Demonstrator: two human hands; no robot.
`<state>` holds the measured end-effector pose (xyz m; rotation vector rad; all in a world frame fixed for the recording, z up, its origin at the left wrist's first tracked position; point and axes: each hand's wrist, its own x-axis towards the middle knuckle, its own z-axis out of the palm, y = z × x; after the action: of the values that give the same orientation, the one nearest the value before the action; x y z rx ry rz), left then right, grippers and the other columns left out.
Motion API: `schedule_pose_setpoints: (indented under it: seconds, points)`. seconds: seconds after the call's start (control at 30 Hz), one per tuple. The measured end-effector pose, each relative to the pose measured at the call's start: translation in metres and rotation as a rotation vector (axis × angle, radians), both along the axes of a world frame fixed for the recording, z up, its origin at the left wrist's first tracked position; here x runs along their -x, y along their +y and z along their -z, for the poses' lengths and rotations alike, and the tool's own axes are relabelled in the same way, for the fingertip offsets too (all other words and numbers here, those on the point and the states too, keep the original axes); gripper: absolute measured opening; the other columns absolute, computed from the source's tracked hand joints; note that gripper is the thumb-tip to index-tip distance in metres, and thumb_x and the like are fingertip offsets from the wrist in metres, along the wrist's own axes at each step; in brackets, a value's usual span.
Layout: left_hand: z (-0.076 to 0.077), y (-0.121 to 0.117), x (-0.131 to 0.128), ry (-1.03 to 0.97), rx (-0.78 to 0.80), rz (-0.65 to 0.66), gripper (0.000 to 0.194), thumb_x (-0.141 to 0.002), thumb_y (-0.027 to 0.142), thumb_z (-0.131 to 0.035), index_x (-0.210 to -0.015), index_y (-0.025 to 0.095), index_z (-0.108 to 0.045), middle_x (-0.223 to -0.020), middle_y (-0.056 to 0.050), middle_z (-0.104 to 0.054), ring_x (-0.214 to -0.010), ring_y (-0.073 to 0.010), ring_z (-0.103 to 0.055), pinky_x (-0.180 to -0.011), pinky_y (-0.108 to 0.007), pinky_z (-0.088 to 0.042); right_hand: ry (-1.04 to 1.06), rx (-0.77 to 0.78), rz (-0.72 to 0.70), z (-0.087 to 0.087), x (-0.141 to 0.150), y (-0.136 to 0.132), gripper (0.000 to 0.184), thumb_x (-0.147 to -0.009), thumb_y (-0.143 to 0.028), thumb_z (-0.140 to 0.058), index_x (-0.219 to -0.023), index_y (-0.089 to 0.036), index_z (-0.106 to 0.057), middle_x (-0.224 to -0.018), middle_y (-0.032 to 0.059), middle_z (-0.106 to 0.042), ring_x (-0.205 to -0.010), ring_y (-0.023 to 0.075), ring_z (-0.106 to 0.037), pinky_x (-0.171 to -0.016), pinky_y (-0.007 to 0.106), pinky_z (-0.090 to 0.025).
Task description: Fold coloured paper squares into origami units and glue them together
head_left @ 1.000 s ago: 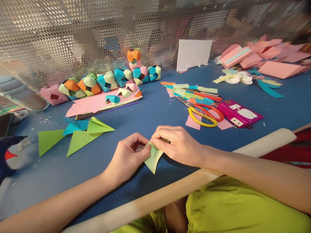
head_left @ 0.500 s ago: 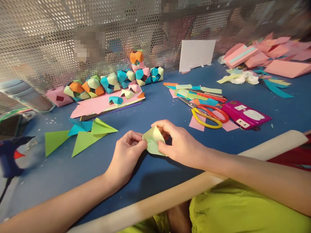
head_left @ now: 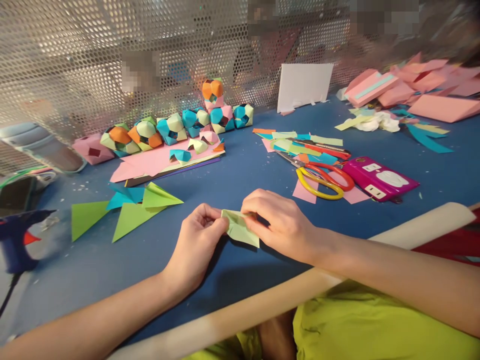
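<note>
A small pale green sheet of folded paper [head_left: 243, 233] is held just above the blue table, between both hands. My left hand [head_left: 204, 232] pinches its left edge with thumb and forefinger. On the other side, my right hand [head_left: 277, 222] grips the upper right part, its fingers partly covering the paper. The top edge looks folded over toward me. Green folded paper pieces [head_left: 137, 220] and a blue folded piece [head_left: 125, 196] lie to the left of my left hand. Scissors [head_left: 318, 182] with yellow and red handles rest beyond my right hand.
Folded paper balls [head_left: 170, 130] line the mesh partition [head_left: 93, 60]. A glue gun [head_left: 18, 240] stands at far left, near a bottle [head_left: 41, 145]. A magenta power strip [head_left: 380, 177] sits right of the scissors. A long cardboard tube [head_left: 262, 305] crosses the near edge. Pink paper pieces [head_left: 416, 85] are piled back right.
The paper's raised pointed top corner has been folded down, leaving a straighter top edge. My right hand's fingers have closed in over the fold; my left hand stays nearly in place.
</note>
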<state>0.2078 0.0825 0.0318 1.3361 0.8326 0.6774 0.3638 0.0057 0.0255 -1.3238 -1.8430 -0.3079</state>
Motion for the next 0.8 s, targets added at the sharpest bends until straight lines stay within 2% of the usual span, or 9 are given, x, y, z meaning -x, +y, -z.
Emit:
schedule_pose_setpoints:
  seconds: [0.27,0.5,0.6,0.67,0.73,0.8]
  points:
    - [-0.001,0.000,0.002,0.023,-0.009,-0.030,0.014,-0.071,0.020,-0.065,-0.067,0.018,-0.052,-0.061,0.007,-0.054,-0.053,-0.0060,-0.041,-0.054,-0.019,-0.035,-0.096,-0.029,-0.079,-0.001,-0.001,-0.001,0.017,-0.084,-0.004,-0.045,-0.087,-0.014,-0.058,-0.084,0.0093,-0.062,-0.074,0.0165,-0.057,-0.067,0.030,-0.048]
    - [-0.001,0.002,0.002,0.036,-0.104,-0.018,0.014,-0.071,0.022,-0.066,-0.067,0.018,-0.053,-0.066,0.004,-0.059,-0.061,-0.0086,-0.048,-0.057,-0.020,-0.039,0.142,0.071,-0.152,-0.003,0.000,-0.003,0.012,-0.089,-0.010,-0.049,-0.085,-0.014,-0.059,-0.084,0.0076,-0.061,-0.077,0.0140,-0.058,-0.069,0.027,-0.049]
    - [-0.001,0.002,0.002,0.027,-0.160,0.012,0.015,-0.072,0.023,-0.066,-0.066,0.018,-0.052,-0.073,0.002,-0.063,-0.066,-0.0107,-0.053,-0.061,-0.022,-0.043,0.299,0.194,-0.123,-0.005,0.001,-0.001,0.008,-0.084,-0.010,-0.057,-0.090,-0.015,-0.059,-0.084,0.0038,-0.060,-0.075,0.0116,-0.057,-0.069,0.025,-0.049]
    - [-0.002,0.002,0.002,0.019,-0.201,0.026,0.016,-0.072,0.024,-0.066,-0.066,0.018,-0.052,-0.075,0.001,-0.064,-0.067,-0.0112,-0.055,-0.062,-0.022,-0.044,0.422,0.335,-0.074,-0.008,0.001,-0.001,0.014,-0.081,-0.013,-0.062,-0.095,-0.015,-0.060,-0.085,0.0023,-0.062,-0.072,0.0103,-0.057,-0.066,0.023,-0.050]
    - [-0.004,0.001,0.001,0.017,-0.237,0.036,0.018,-0.072,0.026,-0.066,-0.066,0.018,-0.052,-0.076,0.000,-0.064,-0.067,-0.0112,-0.055,-0.062,-0.022,-0.044,0.515,0.468,-0.048,-0.012,0.002,-0.001,0.013,-0.081,-0.015,-0.063,-0.094,-0.015,-0.064,-0.084,0.0016,-0.064,-0.070,0.0098,-0.059,-0.065,0.022,-0.050]
    - [-0.005,0.000,0.001,0.025,-0.263,0.044,0.019,-0.072,0.027,-0.067,-0.065,0.018,-0.052,-0.075,0.000,-0.064,-0.067,-0.0114,-0.056,-0.061,-0.022,-0.045,0.554,0.538,-0.051,-0.016,0.002,-0.001,0.008,-0.082,-0.015,-0.061,-0.088,-0.016,-0.067,-0.082,0.0009,-0.066,-0.070,0.0097,-0.059,-0.064,0.021,-0.050]
